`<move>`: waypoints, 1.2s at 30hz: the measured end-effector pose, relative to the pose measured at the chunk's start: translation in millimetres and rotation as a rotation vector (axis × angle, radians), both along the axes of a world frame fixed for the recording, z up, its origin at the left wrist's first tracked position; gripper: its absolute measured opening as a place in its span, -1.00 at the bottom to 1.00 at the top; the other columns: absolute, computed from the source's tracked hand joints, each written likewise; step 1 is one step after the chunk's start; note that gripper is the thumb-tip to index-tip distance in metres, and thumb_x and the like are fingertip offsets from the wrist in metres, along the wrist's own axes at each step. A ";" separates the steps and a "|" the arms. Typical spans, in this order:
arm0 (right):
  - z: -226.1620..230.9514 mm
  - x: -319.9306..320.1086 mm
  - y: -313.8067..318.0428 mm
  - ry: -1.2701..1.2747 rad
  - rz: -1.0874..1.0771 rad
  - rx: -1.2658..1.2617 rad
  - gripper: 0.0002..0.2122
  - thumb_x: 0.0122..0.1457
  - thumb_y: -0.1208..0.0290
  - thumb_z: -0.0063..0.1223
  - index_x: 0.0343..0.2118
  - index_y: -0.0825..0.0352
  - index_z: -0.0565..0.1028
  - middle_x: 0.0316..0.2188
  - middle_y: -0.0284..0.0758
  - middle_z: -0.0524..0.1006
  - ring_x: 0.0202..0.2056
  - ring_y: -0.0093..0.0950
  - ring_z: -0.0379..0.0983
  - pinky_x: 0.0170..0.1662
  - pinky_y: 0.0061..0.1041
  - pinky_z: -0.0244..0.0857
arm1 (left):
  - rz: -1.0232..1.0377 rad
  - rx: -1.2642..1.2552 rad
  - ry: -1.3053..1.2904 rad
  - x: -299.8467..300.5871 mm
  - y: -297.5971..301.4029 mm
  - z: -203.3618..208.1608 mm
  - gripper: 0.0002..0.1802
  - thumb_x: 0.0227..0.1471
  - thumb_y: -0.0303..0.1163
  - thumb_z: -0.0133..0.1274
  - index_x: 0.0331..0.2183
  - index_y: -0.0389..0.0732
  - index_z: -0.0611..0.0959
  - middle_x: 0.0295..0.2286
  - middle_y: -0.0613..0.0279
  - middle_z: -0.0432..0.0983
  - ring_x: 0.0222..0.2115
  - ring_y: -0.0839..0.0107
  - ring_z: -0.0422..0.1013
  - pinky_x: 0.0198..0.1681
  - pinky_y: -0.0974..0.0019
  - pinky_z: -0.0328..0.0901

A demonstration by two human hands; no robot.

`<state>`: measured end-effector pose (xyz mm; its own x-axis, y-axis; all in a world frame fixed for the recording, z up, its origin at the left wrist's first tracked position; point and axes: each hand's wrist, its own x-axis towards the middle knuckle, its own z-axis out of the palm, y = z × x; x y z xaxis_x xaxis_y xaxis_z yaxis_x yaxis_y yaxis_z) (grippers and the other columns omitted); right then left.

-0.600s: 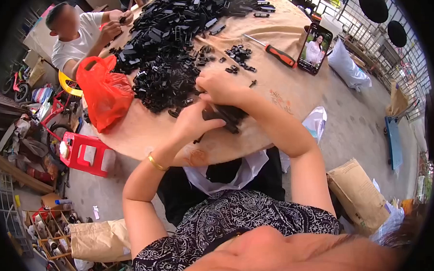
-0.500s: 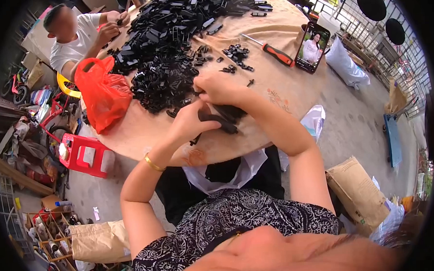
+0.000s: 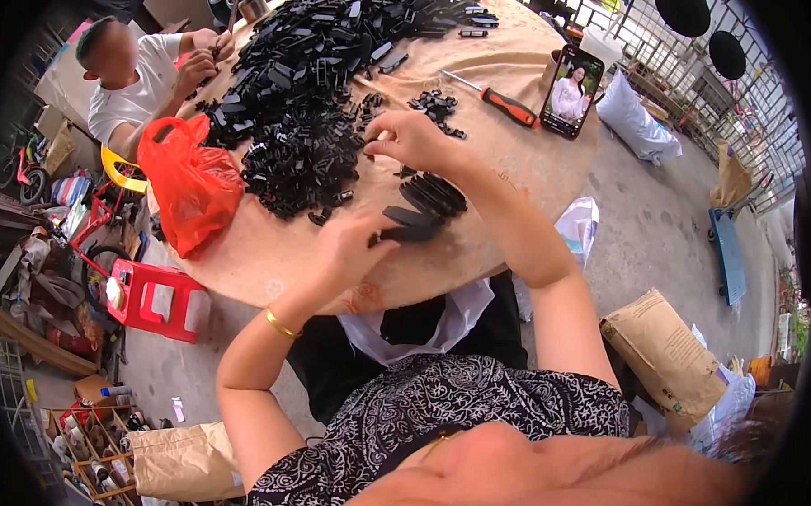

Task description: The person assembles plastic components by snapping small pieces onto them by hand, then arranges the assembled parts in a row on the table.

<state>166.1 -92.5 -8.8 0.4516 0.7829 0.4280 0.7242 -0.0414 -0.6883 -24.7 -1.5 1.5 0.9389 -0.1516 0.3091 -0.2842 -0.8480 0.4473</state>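
My left hand [image 3: 344,254] is low over the near part of the table. Its thumb and forefinger close around the end of a long black plastic piece [image 3: 414,234]. The other end of that piece rests against a fanned row of similar black pieces [image 3: 435,196]. Farther up, my right hand [image 3: 408,142] is bent, with thumb and fingertips pinched together beside the heap of small black parts [image 3: 297,163]. Whatever is between those fingertips is too small to make out. Behind this hand lies a small group of black parts [image 3: 435,105].
A large heap of black plastic parts [image 3: 324,39] covers the far table. Around it are a red plastic bag [image 3: 190,190], a screwdriver [image 3: 508,108] and a propped phone [image 3: 572,92]. A co-worker [image 3: 135,79] handles parts at far left. A red stool [image 3: 159,300] stands beside the table.
My hands have drawn apart. The right has moved up and away toward the small parts; the left has shifted slightly nearer me. The fanned row of black pieces shows more fully.
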 end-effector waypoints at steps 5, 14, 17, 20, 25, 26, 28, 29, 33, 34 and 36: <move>14.1 -23.7 2.0 0.470 0.410 0.252 -0.82 0.02 0.40 0.05 -0.36 0.40 0.45 -0.51 -0.34 0.50 -0.47 -0.64 0.40 -0.37 -0.65 0.27 | 0.204 -0.532 0.271 16.0 47.7 8.4 -0.75 -0.25 -0.41 0.17 -0.44 -0.35 0.59 -0.55 0.23 0.51 -0.52 0.56 0.40 -0.41 0.50 0.28; 21.8 -36.6 4.6 0.639 0.017 0.373 -0.82 0.13 0.36 -0.12 -0.41 0.41 0.32 -0.62 -0.35 0.42 -0.70 -0.64 0.32 -0.66 -0.67 0.25 | 0.067 -1.364 0.271 63.1 57.6 28.7 -0.57 -0.11 -0.30 0.12 -0.18 -0.31 0.48 -0.61 0.32 0.42 -0.71 0.64 0.27 -0.66 0.61 0.17; 16.4 -35.8 5.7 0.851 0.019 0.537 -0.78 0.17 0.31 -0.18 -0.40 0.42 0.29 -0.59 -0.34 0.40 -0.70 -0.64 0.31 -0.68 -0.69 0.25 | -0.108 -1.402 0.139 68.3 46.3 23.2 -0.53 -0.14 -0.37 0.14 -0.14 -0.32 0.45 -0.63 0.36 0.39 -0.70 0.64 0.26 -0.64 0.60 0.16; 11.2 -40.3 3.9 0.984 0.026 0.544 -0.77 0.16 0.28 -0.17 -0.37 0.39 0.30 -0.56 -0.37 0.41 -0.63 -0.65 0.34 -0.61 -0.68 0.27 | 0.047 -1.245 0.022 63.9 30.4 25.9 -0.59 -0.17 -0.48 0.14 -0.18 -0.31 0.49 -0.59 0.45 0.37 -0.63 0.71 0.25 -0.58 0.66 0.13; 16.6 -46.9 4.9 0.886 -0.025 0.480 -0.80 0.12 0.31 -0.08 -0.35 0.38 0.36 -0.55 -0.40 0.44 -0.57 -0.67 0.37 -0.54 -0.71 0.27 | 0.096 -1.389 0.021 61.5 41.2 11.9 -0.73 -0.10 -0.43 0.10 -0.26 -0.25 0.53 -0.62 0.49 0.36 -0.65 0.75 0.23 -0.62 0.68 0.08; 13.1 -41.6 3.7 0.670 -0.066 0.488 -0.81 0.09 0.34 -0.03 -0.36 0.38 0.39 -0.56 -0.40 0.45 -0.57 -0.68 0.36 -0.53 -0.73 0.26 | 0.039 -1.484 0.090 61.6 44.1 12.6 -0.75 -0.07 -0.41 0.08 -0.27 -0.25 0.53 -0.63 0.48 0.37 -0.67 0.74 0.24 -0.64 0.67 0.09; 17.1 -40.4 3.9 0.531 -0.134 0.513 -0.86 0.01 0.44 0.09 -0.41 0.41 0.46 -0.59 -0.41 0.47 -0.58 -0.71 0.34 -0.53 -0.74 0.23 | 0.046 -1.544 0.091 63.1 52.6 11.0 -0.72 -0.02 -0.32 0.02 -0.24 -0.24 0.50 -0.66 0.43 0.39 -0.72 0.70 0.25 -0.69 0.63 0.12; 20.5 -41.9 2.6 0.531 -0.130 0.511 -0.86 0.01 0.44 0.09 -0.41 0.41 0.46 -0.59 -0.41 0.47 -0.58 -0.71 0.34 -0.53 -0.74 0.23 | -0.001 -1.561 0.112 62.1 57.5 10.1 -0.72 0.00 -0.31 0.00 -0.23 -0.23 0.49 -0.66 0.42 0.39 -0.74 0.69 0.25 -0.70 0.62 0.14; 22.5 -45.7 -0.5 0.545 -0.017 0.455 -0.84 -0.02 0.52 0.10 -0.37 0.44 0.46 -0.56 -0.39 0.48 -0.55 -0.70 0.38 -0.48 -0.74 0.26 | -0.048 -1.571 0.172 61.7 58.6 10.2 -0.71 0.01 -0.28 -0.01 -0.23 -0.22 0.50 -0.68 0.43 0.38 -0.74 0.69 0.24 -0.71 0.61 0.14; 22.0 -47.5 -1.2 0.417 -0.021 0.453 -0.85 -0.02 0.51 0.10 -0.37 0.43 0.46 -0.55 -0.38 0.48 -0.54 -0.70 0.38 -0.47 -0.73 0.28 | -0.037 -1.536 0.162 61.3 58.1 11.0 -0.72 0.01 -0.28 -0.02 -0.23 -0.21 0.50 -0.67 0.43 0.39 -0.74 0.69 0.25 -0.71 0.61 0.14; 23.3 -48.4 -3.3 0.220 -0.039 0.424 -0.87 -0.02 0.51 0.09 -0.39 0.42 0.48 -0.55 -0.34 0.48 -0.54 -0.65 0.39 -0.48 -0.69 0.28 | -0.005 -1.484 0.146 59.6 55.6 14.3 -0.73 0.02 -0.29 -0.03 -0.24 -0.23 0.51 -0.64 0.41 0.42 -0.73 0.70 0.26 -0.69 0.61 0.16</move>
